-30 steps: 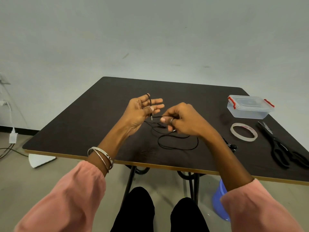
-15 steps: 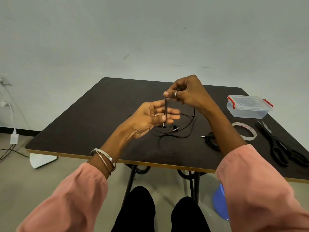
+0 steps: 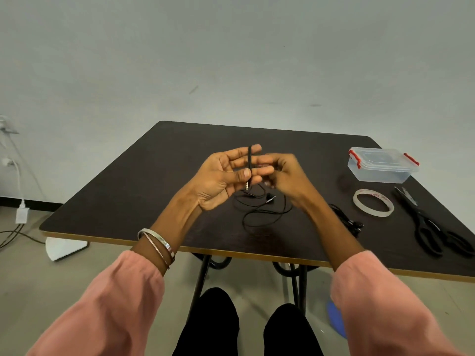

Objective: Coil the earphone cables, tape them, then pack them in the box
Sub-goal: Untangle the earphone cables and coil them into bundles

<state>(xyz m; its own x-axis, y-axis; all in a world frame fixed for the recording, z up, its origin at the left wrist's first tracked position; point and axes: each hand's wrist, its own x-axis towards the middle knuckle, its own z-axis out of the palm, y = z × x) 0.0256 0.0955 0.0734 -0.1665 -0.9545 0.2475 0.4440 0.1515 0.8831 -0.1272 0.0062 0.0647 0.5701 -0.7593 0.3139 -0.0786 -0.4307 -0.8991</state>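
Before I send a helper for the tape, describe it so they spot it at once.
On the dark table, look to its right side, just in front of the clear box. The tape lies flat between the box and black scissors: the only pale translucent ring there.

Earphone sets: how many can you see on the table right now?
2. One earphone cable is being wound around the left hand, its slack lying below. A second bundle lies beside the right forearm, partly hidden.

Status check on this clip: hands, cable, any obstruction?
Left hand pins earphone cable wound over its fingers. Right hand feeds it; grip blurred. Rest loose on table. Nothing blocking.
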